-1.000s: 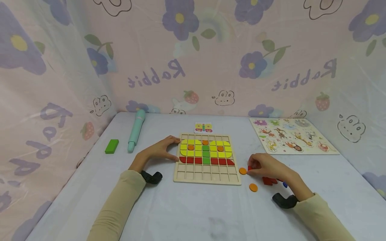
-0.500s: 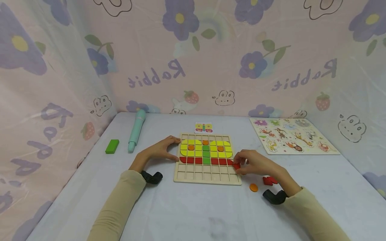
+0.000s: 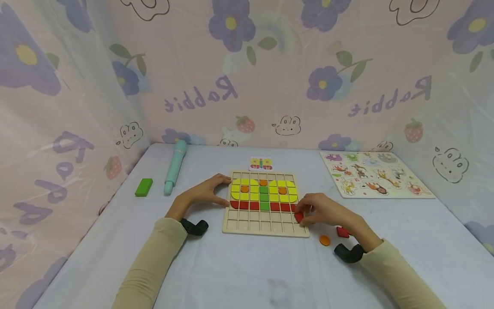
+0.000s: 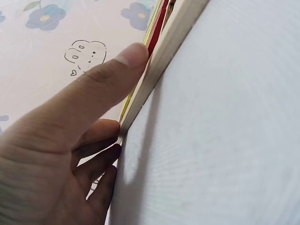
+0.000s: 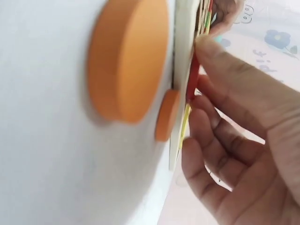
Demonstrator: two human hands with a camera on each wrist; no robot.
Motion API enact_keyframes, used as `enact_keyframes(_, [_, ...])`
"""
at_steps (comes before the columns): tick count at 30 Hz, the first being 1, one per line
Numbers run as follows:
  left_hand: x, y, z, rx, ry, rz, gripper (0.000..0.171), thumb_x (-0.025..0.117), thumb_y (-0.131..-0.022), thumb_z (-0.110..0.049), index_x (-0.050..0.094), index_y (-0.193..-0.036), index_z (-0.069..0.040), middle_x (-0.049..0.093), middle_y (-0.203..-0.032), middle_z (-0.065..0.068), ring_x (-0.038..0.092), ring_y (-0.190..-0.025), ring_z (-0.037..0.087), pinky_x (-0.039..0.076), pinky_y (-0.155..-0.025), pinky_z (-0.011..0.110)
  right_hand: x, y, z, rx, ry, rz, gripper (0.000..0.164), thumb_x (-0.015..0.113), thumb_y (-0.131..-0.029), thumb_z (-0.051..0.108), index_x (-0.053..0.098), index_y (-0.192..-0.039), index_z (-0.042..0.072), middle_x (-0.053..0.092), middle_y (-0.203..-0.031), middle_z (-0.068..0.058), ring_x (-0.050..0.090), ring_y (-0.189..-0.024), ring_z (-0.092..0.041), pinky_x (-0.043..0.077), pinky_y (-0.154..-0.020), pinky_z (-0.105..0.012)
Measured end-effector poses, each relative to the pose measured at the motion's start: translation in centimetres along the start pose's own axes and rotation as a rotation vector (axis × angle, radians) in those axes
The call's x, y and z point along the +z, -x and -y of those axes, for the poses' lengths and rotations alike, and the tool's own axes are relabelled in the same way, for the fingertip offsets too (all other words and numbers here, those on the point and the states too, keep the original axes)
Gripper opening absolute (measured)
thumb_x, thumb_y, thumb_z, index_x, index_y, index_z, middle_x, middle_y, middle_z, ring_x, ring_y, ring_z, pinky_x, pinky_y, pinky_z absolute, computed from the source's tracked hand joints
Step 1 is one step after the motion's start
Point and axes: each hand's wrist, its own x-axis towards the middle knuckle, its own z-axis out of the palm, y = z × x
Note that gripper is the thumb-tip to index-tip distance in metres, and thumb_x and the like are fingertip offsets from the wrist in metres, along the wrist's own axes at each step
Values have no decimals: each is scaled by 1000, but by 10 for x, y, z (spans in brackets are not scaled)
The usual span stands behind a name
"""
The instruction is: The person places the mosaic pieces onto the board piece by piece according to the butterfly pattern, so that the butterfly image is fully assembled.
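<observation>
A wooden grid board (image 3: 266,232) lies mid-table, its upper rows filled with yellow, orange, green and red pieces. My left hand (image 3: 204,192) rests against its left edge; in the left wrist view the thumb and fingers touch that edge, spread apart along it. At the board's right side my right hand (image 3: 328,209) pinches a red piece (image 3: 299,217) with curved edge over the row below the red pieces. In the right wrist view the thumb (image 5: 213,49) lies on the red piece, and two orange discs (image 5: 143,65) are on the table beside the board.
An orange disc (image 3: 324,240) and loose red pieces (image 3: 342,231) lie near the right wrist. Behind the board is a small pattern card (image 3: 260,163). An animal puzzle board (image 3: 376,175) sits back right; a green block (image 3: 143,187) and mint tube (image 3: 175,167) are left.
My right hand has carried the red piece leftward from the loose pieces onto the board's right edge area. My left hand stays at the board's left edge.
</observation>
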Motion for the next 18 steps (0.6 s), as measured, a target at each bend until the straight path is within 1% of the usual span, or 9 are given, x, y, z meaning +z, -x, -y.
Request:
enact_keyframes(4, [0, -1, 1, -3, -7, 4, 81, 79, -72, -39, 43, -138, -7, 39, -141, 7, 29, -136, 25, 20, -113, 44, -2, 1, 0, -13, 4, 10, 23, 74, -80, 20, 69, -101, 14, 62, -95, 6, 55, -80, -13, 51, -73, -24])
enact_keyframes(8, [0, 0, 1, 3, -1, -2, 81, 79, -72, -39, 43, -137, -7, 39, -140, 8, 29, -135, 26, 20, -113, 45, -2, -1, 2, -29, 10, 12, 18, 73, -81, 15, 69, -99, 14, 62, -94, 6, 55, -80, -12, 52, -73, -26])
enact_keyframes(13, [1, -1, 3, 5, -10, 1, 81, 78, -72, -40, 43, -137, -8, 39, -141, 7, 29, -136, 24, 20, -113, 43, -1, -4, 3, -26, 24, 1, 17, 72, -81, 12, 69, -97, 13, 63, -91, 6, 55, -78, -12, 52, -73, -26])
enact_keyframes(18, [1, -1, 2, 10, -2, -2, 81, 79, -72, -39, 43, -137, -7, 39, -141, 8, 29, -135, 25, 20, -113, 44, -1, -4, 3, -26, 19, -7, 18, 72, -81, 12, 67, -98, 12, 63, -89, 6, 55, -78, -12, 52, -72, -27])
